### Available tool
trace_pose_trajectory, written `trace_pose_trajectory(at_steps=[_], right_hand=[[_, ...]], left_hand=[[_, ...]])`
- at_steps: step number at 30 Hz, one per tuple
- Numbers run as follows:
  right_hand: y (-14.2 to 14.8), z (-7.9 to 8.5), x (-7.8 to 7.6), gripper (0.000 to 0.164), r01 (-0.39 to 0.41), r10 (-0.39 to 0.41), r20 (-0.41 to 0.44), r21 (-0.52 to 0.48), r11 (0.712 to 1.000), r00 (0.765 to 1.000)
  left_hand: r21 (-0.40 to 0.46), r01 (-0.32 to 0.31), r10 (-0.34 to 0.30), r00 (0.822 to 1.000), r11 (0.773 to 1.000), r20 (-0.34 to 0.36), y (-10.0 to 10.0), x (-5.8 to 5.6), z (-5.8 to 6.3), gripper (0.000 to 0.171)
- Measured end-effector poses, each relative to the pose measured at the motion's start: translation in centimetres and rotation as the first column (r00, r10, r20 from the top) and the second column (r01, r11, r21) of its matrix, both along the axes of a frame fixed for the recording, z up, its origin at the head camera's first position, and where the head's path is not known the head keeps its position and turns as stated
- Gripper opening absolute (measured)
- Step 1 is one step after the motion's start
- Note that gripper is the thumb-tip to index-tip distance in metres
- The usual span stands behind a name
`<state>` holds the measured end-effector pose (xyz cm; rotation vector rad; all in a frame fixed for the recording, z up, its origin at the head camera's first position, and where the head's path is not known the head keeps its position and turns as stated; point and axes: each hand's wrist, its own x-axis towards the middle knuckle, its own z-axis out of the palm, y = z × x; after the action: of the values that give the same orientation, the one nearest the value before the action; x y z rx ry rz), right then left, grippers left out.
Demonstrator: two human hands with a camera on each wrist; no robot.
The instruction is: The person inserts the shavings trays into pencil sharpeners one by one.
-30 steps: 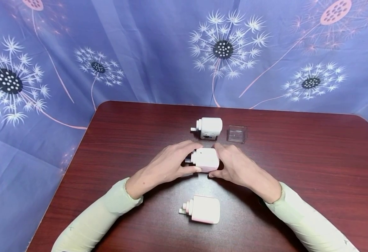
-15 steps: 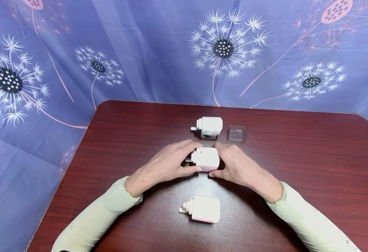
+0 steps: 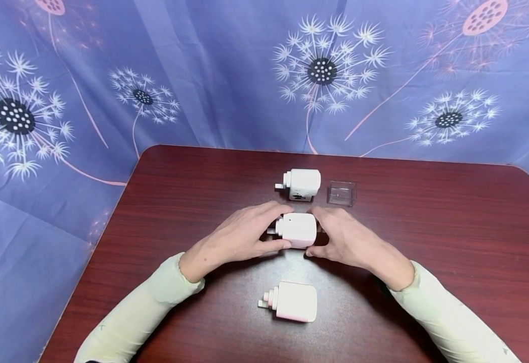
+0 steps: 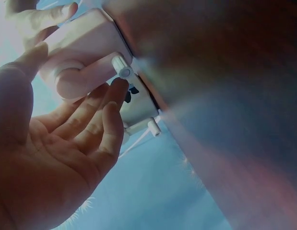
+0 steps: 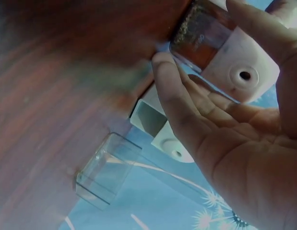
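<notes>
A white pencil sharpener stands mid-table, its crank handle on the left. My left hand grips the handle end of it, thumb on the near side and fingers on the far side. At the other end my right hand is spread about the corners, thumb tip close to the near corner and fingertips by the far one. Dark shavings show in the sharpener's clear drawer, below the pencil hole. No pencil shows in the hole.
Behind stands another white sharpener with an open drawer slot. A clear drawer lies to its right. Nearer the body is a third sharpener, on the dark red table. A blue dandelion-print cloth hangs behind.
My right hand has shifted slightly to the right, its thumb sliding off the sharpener's side toward the corner. My left hand and the sharpeners hold nearly the same positions.
</notes>
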<state>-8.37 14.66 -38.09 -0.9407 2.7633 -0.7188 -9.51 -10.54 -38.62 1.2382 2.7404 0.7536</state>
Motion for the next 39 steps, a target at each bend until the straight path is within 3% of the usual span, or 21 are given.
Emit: trace_pose_trajectory(at_steps=[11, 21, 30, 39], right_hand=[[1.1, 0.8, -0.6, 0.050, -0.029, 0.029, 0.007, 0.008, 1.000, 1.000], [2.5, 2.0, -1.4, 0.042, 0.018, -0.018, -0.015, -0.007, 1.000, 1.000], [4.0, 2.8, -2.4, 0.042, 0.052, -0.053, -0.110, -0.017, 0.999, 0.992], [5.7, 3.3, -3.7, 0.045, 0.138, -0.151, -0.191, -0.081, 0.987, 0.970]], left_hand=[[-0.036, -0.057, 0.057, 0.998, 0.998, 0.000, -0.5, -0.4, 0.7, 0.072], [0.026, -0.086, 0.087, 0.996, 0.996, -0.027, -1.0, -1.4, 1.0, 0.065], [0.102, -0.092, 0.093, 0.996, 0.991, -0.003, -1.4, -2.3, 1.0, 0.055], [0.141, -0.116, 0.122, 0.992, 0.983, -0.041, -1.3, -3.7, 0.6, 0.048]])
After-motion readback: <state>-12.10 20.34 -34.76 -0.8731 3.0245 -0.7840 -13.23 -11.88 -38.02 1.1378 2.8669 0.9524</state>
